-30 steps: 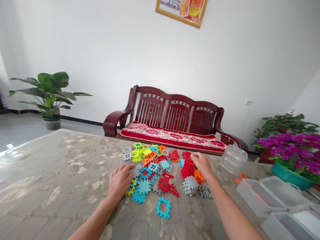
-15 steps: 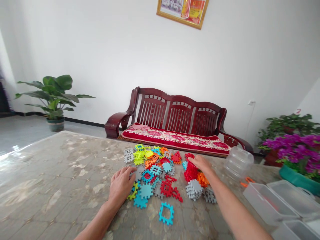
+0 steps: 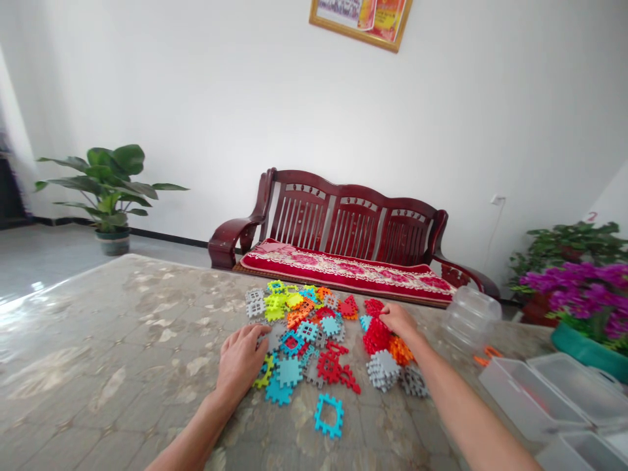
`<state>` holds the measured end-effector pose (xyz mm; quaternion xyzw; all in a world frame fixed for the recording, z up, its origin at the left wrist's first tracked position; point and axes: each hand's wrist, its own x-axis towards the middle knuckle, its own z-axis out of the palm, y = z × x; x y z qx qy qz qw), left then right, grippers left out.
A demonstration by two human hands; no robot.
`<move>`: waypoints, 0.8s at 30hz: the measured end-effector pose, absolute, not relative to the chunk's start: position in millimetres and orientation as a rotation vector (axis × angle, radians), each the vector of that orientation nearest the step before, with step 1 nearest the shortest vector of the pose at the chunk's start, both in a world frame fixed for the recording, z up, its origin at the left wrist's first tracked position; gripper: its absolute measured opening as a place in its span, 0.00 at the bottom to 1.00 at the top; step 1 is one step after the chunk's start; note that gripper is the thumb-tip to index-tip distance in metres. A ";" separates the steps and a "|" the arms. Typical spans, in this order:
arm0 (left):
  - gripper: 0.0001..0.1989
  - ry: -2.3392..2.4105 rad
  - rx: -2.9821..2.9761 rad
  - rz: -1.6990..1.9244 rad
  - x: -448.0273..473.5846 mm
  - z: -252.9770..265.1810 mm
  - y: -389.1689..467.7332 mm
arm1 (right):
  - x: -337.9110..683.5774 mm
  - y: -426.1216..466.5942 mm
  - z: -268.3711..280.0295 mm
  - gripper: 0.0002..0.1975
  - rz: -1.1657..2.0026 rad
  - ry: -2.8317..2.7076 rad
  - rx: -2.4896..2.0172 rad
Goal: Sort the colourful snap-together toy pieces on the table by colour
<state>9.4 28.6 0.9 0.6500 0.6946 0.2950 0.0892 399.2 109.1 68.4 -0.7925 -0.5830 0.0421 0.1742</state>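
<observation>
My left hand [image 3: 241, 356] lies at the left edge of a loose pile of plastic interlocking tiles, fingers stretched out and fingertips by a grey tile [image 3: 275, 337]. Around it are a flat light-blue tile [image 3: 289, 371] and a lime-green tile [image 3: 265, 371], partly covered by the hand. Over on the right, my right hand [image 3: 400, 320] is above a stack of red tiles [image 3: 377, 336], its fingers bent together. Whatever is between those fingers is hidden. Another red tile [image 3: 373, 306] lies just beyond the stack.
Near the right hand are orange tiles [image 3: 401, 351] and a light-grey stack [image 3: 383, 370]. A blue frame tile [image 3: 328, 416] lies apart in front. Clear plastic boxes [image 3: 532, 396], a clear container [image 3: 473, 317] and purple flowers [image 3: 579, 294] stand right. Behind the table is a wooden bench [image 3: 350, 222].
The right hand has drawn back slightly from the far red tile, so more of that tile shows. The left hand stays by the pile. The view has shifted slightly.
</observation>
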 end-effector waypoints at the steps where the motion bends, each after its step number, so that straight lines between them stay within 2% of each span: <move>1: 0.16 2.065 1.932 0.875 9.5 1.3 28.4 | 398.5 107.8 69.0 0.06 0.111 -1.651 -2.256; 24: 0.15 2.077 1.942 0.878 10.3 2.8 27.2 | 400.1 88.2 70.9 0.08 0.193 -1.841 -2.096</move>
